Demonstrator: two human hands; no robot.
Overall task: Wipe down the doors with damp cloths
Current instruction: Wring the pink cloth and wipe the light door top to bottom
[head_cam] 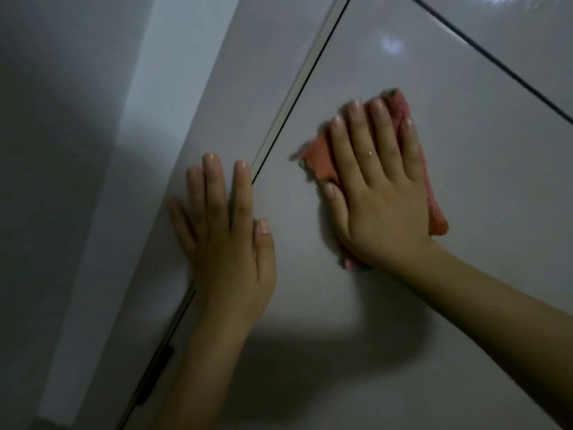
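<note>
The right hand (376, 193) lies flat, fingers straight and slightly spread, pressing a pink cloth (319, 159) against the glossy pale door (465, 212). The cloth shows beyond the fingertips, left of the index finger and along the hand's right edge. The left hand (226, 243) is also flat with fingers extended, holding nothing, resting across the dark seam (307, 79) between the door and the adjoining panel (217, 103). The two hands are near each other, apart. A dark fitting (155, 377) sits on the seam lower down.
</note>
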